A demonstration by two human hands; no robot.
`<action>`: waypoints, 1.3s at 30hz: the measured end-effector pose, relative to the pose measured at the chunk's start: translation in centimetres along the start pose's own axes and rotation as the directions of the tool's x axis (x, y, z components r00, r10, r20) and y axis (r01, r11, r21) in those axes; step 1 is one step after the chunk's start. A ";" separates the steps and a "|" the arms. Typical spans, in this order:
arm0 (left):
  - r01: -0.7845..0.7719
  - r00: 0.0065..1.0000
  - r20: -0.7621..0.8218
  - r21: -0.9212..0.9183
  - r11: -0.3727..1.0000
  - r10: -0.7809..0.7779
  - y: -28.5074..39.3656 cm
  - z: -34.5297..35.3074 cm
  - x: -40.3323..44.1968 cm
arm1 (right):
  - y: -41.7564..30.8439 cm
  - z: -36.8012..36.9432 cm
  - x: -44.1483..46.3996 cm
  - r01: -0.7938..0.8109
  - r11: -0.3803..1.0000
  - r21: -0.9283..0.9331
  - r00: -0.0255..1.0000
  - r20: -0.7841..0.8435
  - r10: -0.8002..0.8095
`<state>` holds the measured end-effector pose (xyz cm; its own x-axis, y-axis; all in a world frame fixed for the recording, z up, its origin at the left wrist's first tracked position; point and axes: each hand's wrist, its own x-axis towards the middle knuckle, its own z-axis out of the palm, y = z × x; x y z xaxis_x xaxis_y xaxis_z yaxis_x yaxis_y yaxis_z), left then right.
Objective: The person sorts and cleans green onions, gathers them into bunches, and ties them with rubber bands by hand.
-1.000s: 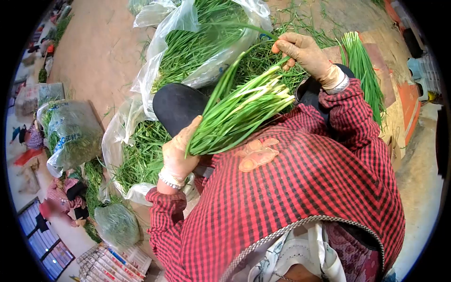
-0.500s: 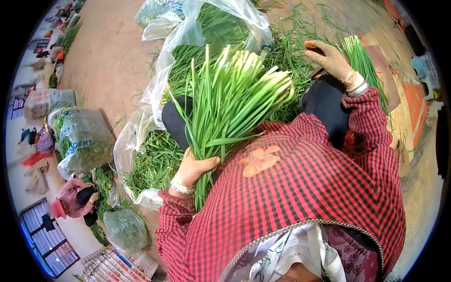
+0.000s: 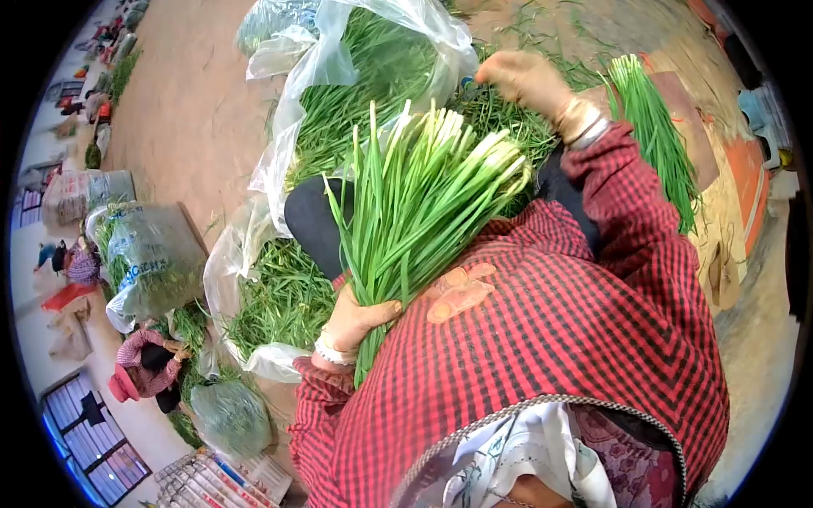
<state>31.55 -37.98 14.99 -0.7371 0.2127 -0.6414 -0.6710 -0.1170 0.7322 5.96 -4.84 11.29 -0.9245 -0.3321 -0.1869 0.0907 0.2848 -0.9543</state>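
My left hand (image 3: 360, 322), in a thin pale glove, is closed around the lower leafy part of a thick bunch of garlic chives (image 3: 432, 203). The bunch leans over my lap with its pale cut ends up and fanned out. Beyond those ends, my right hand (image 3: 529, 85) is raised over loose chive leaves on the floor. Its gloved fingers are bent and smeared by motion, so what they hold, if anything, does not show. A second bunch of chives (image 3: 656, 144) lies to the right, pale ends pointing away from me.
An opened clear plastic bag (image 3: 292, 127) full of chives stands ahead, and loose leaves (image 3: 284, 296) lie at my left. The second bunch rests on a brown board (image 3: 682, 102). Farther left are a stuffed bag (image 3: 157, 254) and a bent-over person (image 3: 144, 364) among greens.
My right hand has swung left, from near the second bunch to above the loose leaves by the bag. The bunch in my left hand has stayed nearly in place.
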 end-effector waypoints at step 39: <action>0.001 0.993 0.117 -0.175 0.985 0.019 0.5 1.2 1.7 | -0.8 4.1 -2.0 0.654 0.642 -0.400 0.732 0.121 -0.670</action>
<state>30.07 -36.55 14.57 -0.7355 0.3228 -0.5957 -0.6757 -0.2843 0.6801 9.23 -8.08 11.44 -0.6930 -0.5432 0.4741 -0.6942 0.3251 -0.6422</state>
